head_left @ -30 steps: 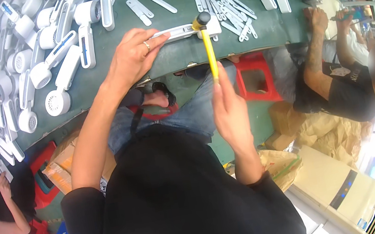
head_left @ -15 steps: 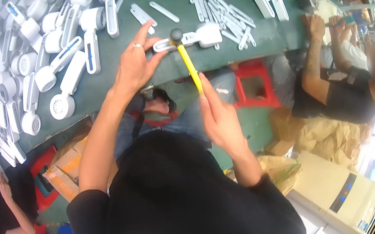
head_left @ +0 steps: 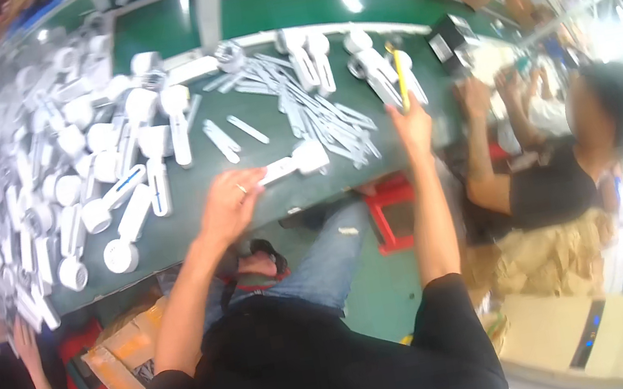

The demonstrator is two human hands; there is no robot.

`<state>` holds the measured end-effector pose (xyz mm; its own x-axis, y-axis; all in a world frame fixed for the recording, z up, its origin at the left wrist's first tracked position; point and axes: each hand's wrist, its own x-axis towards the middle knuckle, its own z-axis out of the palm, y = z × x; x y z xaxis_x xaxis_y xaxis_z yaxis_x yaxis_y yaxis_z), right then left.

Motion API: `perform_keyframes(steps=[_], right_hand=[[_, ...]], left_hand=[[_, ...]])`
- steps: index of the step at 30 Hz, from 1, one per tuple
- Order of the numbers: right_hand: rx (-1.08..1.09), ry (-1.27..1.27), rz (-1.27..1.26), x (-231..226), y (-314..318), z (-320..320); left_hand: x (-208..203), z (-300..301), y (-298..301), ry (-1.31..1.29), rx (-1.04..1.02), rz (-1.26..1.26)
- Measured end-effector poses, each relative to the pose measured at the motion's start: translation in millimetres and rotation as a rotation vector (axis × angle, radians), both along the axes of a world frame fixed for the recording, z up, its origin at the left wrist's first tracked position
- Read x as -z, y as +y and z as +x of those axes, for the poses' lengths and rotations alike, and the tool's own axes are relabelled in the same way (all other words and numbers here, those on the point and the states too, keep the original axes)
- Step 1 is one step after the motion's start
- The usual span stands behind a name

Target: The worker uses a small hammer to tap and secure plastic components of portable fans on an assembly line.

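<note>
My left hand is closed on the handle end of a white hand shower head, whose round head points right over the green table. Off to the right, my right hand grips the yellow handle of a hammer and holds it upright. The hammer's small dark head is blurred and overlaps a few white shower heads at the table's far right. Beyond my left hand lie a few loose light-grey strips.
A large heap of white shower heads covers the table's left side. Grey strips are piled in the middle of the green table. A co-worker sits at the right, another person's arm shows at lower left. A red stool stands below the edge.
My right hand has carried the hammer away from the shower head, up and to the right. My left hand still holds the handle, its fingers now drawn in around it. The view has tilted up.
</note>
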<state>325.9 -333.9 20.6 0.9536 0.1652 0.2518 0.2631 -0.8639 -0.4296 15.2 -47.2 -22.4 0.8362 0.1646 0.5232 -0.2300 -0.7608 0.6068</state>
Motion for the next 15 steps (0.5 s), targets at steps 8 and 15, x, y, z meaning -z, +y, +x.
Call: perform_keyframes(steps=[8,15], right_hand=[[0.071,-0.035,0.109,13.1,-40.5,46.4],[-0.143,0.350,0.553,-30.5,11.0,-101.7]], left_hand=[[-82.0,-49.6,26.4,-0.146,-0.324,-0.060],[-133.1,-77.1,203.1,-0.206,-0.926,-0.232]])
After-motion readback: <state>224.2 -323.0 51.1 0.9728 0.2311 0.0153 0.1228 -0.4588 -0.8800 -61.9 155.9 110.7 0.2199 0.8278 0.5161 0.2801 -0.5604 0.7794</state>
